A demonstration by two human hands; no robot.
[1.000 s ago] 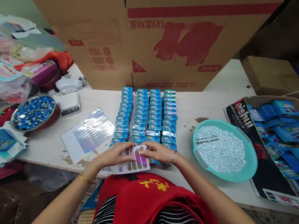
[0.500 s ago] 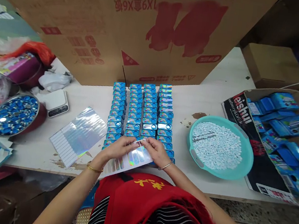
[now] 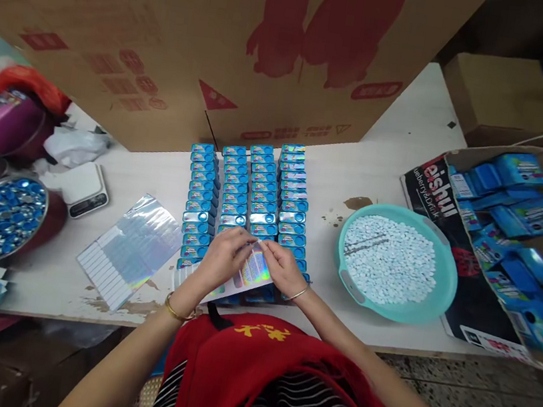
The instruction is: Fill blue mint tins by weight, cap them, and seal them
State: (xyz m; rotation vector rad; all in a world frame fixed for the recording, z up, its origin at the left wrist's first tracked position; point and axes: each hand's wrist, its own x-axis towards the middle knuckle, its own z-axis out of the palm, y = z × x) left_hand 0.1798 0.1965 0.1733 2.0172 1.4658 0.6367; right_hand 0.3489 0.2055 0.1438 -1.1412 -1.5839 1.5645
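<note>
A shiny holographic sticker sheet [image 3: 253, 269] is between my hands, over the near end of four rows of blue tins [image 3: 236, 188]. My left hand [image 3: 226, 254] has its fingers bent together at the sheet's upper edge. My right hand [image 3: 282, 269] pinches the sheet's right part, its fingertips almost touching those of my left hand. Whether a single sticker is between the fingertips is too small to tell. More sticker sheets [image 3: 137, 245] lie flat on the table to the left.
A turquoise basin [image 3: 449, 282] of white pellets stands right, beside a carton [image 3: 420, 184] of blue packs. At left are a white scale [image 3: 84, 187] and a bowl [image 3: 54, 220] of blue-and-silver pieces. A large cardboard box [image 3: 184, 36] stands behind the tins.
The view has shifted slightly. My left hand has risen a little and curled over the sheet's upper edge, while my right hand still holds its right part.
</note>
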